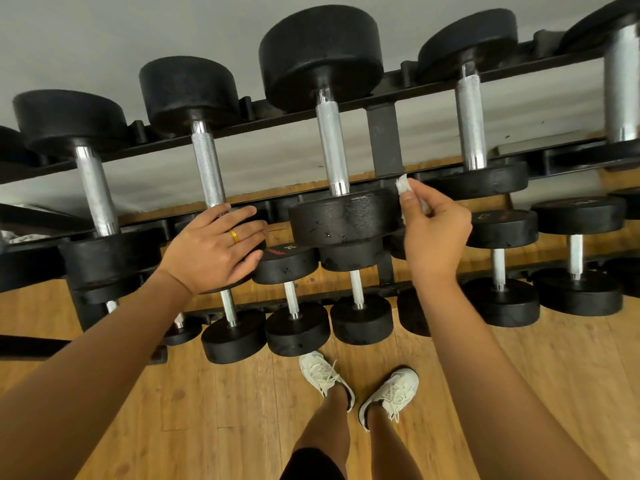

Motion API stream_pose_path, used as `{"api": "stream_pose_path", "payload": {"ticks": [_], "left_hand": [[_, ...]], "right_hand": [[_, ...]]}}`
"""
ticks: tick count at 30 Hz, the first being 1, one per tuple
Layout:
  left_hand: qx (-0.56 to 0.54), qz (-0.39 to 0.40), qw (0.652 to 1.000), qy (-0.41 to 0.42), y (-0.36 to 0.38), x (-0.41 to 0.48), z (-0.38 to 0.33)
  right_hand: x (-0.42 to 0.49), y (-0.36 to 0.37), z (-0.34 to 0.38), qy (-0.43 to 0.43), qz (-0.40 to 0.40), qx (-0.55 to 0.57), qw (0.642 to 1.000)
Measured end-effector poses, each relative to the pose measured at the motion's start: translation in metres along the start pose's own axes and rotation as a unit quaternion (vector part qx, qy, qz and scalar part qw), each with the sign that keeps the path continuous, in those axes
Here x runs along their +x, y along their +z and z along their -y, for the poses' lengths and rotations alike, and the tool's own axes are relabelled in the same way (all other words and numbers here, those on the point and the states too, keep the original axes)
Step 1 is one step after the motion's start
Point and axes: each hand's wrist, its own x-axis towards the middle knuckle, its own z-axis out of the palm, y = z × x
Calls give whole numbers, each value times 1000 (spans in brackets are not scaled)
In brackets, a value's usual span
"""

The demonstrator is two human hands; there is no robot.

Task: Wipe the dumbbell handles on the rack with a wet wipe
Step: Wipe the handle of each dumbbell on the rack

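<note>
A: So, the rack point(384, 140) carries each dumbbell across two rails. That leaves the steel handles bare over the gap, easy for you to reach from above.

B: And my hands?

A: Your left hand point(214, 247) lies flat with straight fingers on the near head of the dumbbell point(188, 91) left of the big middle dumbbell point(322, 53). I'd guess you're bracing there. Your right hand point(433, 233) pinches the wet wipe point(403, 185) between thumb and fingertips, bunched small, probably so it can wrap a bar.

B: Is it on a handle?

A: No. It sits just beside the middle dumbbell's near head, right of its handle point(332, 147), which looks like your likeliest next target.
</note>
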Motion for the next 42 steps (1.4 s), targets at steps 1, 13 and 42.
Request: {"api": "stream_pose_path", "payload": {"ticks": [1, 13, 42], "left_hand": [[1, 1, 1000, 1, 0, 0, 0], [6, 15, 1000, 0, -1, 2, -1], [-1, 7, 1000, 19, 4, 1, 4]], "right_hand": [[3, 0, 0, 7, 4, 1, 1000], [-38, -16, -5, -166, 46, -55, 983], [-63, 27, 6, -408, -38, -202, 890]]}}
